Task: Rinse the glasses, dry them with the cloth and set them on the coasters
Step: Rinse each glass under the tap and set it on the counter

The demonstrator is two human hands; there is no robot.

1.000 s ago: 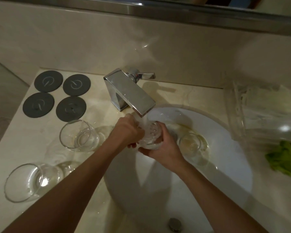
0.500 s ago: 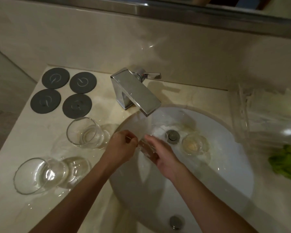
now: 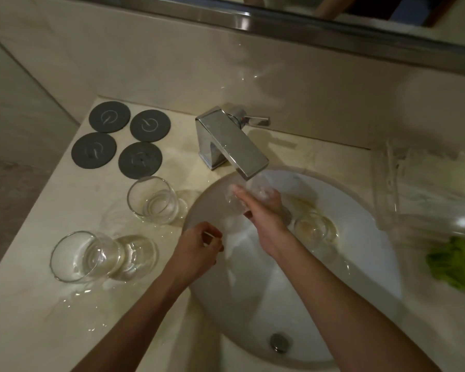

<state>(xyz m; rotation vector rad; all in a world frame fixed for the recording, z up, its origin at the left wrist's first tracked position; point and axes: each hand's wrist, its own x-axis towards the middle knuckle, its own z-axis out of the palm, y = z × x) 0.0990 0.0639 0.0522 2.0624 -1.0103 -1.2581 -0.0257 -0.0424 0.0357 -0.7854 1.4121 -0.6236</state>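
— Where does the view sit?

— One camera, up at the person's head, looking forward and steeply down on the tap, which stands near the middle of the frame.

— How close?

— Near. Both forearms run in from the bottom edge toward the tap. The basin lies below and right of it, the surface to its left, the wall and mirror edge above.

— Any second view?

— None, so nothing is shared. The wide lens bends the edges far from the tap.
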